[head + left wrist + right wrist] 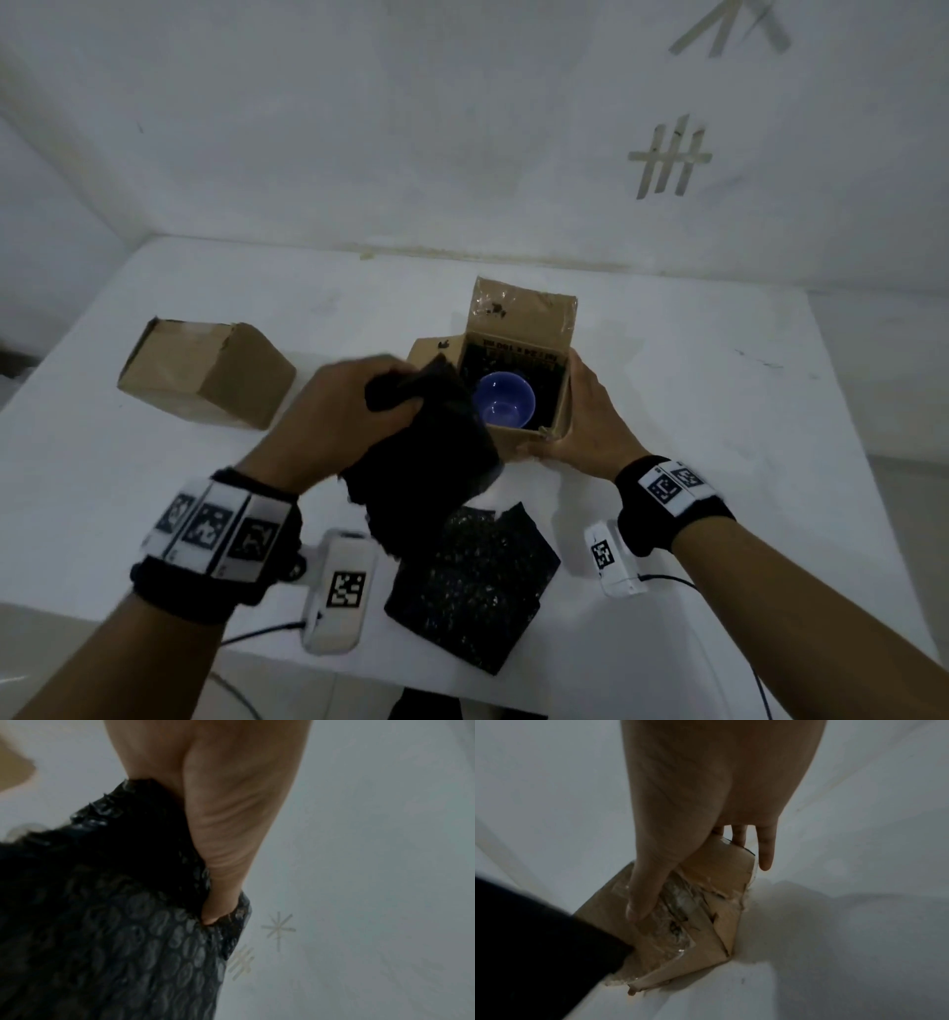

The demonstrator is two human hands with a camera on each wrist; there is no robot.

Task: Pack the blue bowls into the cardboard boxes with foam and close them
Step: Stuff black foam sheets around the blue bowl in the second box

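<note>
One glossy round blue bowl [504,407] sits upright inside the open brown cardboard box [562,406]; left hand [354,406] clutches a black bubbled foam sheet [426,452], right hand [585,416] flat against the box.

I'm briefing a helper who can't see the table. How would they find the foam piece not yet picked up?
On the white table, look at the near edge, in front of the open cardboard box. The black speckled foam sheet lies flat there, between two white tagged devices, unlike the black sheet that the left hand grips.
</note>
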